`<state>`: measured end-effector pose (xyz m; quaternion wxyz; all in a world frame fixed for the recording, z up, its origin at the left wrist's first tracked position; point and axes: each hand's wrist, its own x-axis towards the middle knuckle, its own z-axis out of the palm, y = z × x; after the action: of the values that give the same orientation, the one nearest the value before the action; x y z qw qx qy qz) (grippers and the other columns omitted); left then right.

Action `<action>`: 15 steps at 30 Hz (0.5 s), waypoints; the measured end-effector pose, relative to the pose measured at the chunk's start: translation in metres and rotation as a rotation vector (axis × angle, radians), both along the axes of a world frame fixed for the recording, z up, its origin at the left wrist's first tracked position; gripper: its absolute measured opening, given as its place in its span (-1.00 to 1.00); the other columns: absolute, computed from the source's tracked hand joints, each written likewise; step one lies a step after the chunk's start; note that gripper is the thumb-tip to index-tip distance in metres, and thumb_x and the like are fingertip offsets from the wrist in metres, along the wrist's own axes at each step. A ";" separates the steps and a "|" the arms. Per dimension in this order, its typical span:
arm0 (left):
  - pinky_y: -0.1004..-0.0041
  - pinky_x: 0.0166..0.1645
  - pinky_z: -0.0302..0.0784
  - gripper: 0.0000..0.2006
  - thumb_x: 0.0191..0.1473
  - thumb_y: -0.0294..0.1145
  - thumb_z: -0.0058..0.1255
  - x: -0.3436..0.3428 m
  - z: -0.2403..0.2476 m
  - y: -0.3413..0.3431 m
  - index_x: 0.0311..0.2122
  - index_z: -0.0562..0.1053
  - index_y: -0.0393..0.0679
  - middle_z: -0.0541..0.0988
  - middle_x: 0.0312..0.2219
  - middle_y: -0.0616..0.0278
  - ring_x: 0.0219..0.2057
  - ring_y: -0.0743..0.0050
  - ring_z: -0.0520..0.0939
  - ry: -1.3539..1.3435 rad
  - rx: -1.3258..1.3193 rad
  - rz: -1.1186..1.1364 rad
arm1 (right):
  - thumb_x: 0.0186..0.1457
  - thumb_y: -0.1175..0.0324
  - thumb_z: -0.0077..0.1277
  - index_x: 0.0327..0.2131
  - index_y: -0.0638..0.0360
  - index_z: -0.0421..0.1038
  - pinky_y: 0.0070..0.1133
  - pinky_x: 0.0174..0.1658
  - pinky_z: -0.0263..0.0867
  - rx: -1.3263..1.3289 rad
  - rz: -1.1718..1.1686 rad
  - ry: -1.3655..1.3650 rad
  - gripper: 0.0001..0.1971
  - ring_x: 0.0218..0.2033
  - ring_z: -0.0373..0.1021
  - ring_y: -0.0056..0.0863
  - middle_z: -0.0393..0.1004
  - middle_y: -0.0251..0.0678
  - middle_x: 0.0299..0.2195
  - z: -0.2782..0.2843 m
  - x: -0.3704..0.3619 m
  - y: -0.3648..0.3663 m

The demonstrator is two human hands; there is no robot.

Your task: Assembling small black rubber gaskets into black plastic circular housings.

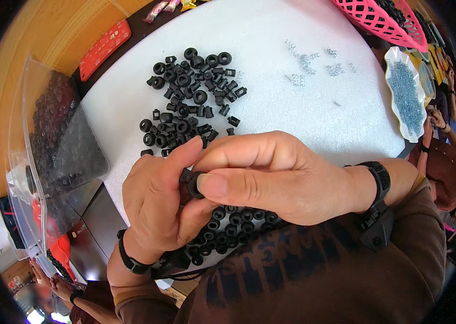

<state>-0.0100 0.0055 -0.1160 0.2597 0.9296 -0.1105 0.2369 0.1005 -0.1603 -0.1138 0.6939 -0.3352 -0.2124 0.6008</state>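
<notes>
Dozens of small black pieces point(232, 229) sit nearest a person's brown top point(314, 270). Just beyond, the left hand point(152, 191) and right hand point(274, 183) meet on one black part point(191, 183) — pinched between thumbs and fingers, above a white tabletop point(260, 32). Farther out, loose black fittings point(183, 80) and small coiled springs point(308, 62) spread between a clear plastic bin point(97, 148), left, and a scalloped white dish point(393, 55), right — and at the far edge sits a pink mesh basket point(417, 40).

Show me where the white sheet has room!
The white foam-like sheet is mostly bare between small black plastic-looking parts and loose grey coiled springs, and left of the wavy white dish. Crowded: above the left hand and below the right hand.
</notes>
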 end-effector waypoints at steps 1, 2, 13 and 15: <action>0.45 -0.59 0.22 -0.53 -0.07 -0.26 0.13 0.000 0.001 0.000 -0.07 0.40 -0.35 0.43 -0.59 0.27 -0.68 0.39 0.38 0.014 0.011 0.009 | 0.22 0.41 -0.14 -0.11 0.36 0.36 -0.70 -0.13 0.23 0.000 0.000 -0.002 -0.76 -0.20 0.28 -0.73 0.38 -0.39 -0.22 0.000 0.000 0.000; 0.45 -0.59 0.22 -0.53 -0.07 -0.26 0.13 0.001 0.001 -0.001 -0.07 0.40 -0.35 0.43 -0.59 0.27 -0.68 0.39 0.38 0.012 0.012 0.009 | 0.22 0.41 -0.14 -0.11 0.36 0.35 -0.69 -0.14 0.23 -0.014 -0.012 -0.029 -0.76 -0.20 0.29 -0.70 0.38 -0.38 -0.21 0.000 -0.001 0.000; 0.50 -0.46 0.29 -0.59 0.14 -0.29 -0.19 -0.007 0.016 -0.003 -0.01 0.39 -0.37 0.46 -0.52 0.21 -0.56 0.46 0.39 0.178 -0.423 -0.054 | 0.02 0.47 0.07 -0.16 0.36 0.41 -0.54 -0.23 0.30 0.272 -0.375 -1.119 -0.72 -0.28 0.37 -0.30 0.39 -0.11 -0.22 -0.009 0.008 0.004; 0.51 -0.45 0.31 -0.60 0.14 -0.29 -0.20 -0.008 0.018 -0.006 -0.01 0.39 -0.37 0.47 -0.50 0.19 -0.55 0.45 0.41 0.152 -0.440 -0.055 | -0.03 0.48 0.10 -0.18 0.37 0.44 -0.53 -0.24 0.32 0.279 -0.400 -1.197 -0.71 -0.29 0.39 -0.31 0.41 -0.12 -0.23 -0.008 0.008 0.003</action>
<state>-0.0181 -0.0006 -0.0976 0.4700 0.8625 -0.0616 0.1772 0.1088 -0.1570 -0.1216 0.5910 -0.5521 -0.5721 0.1361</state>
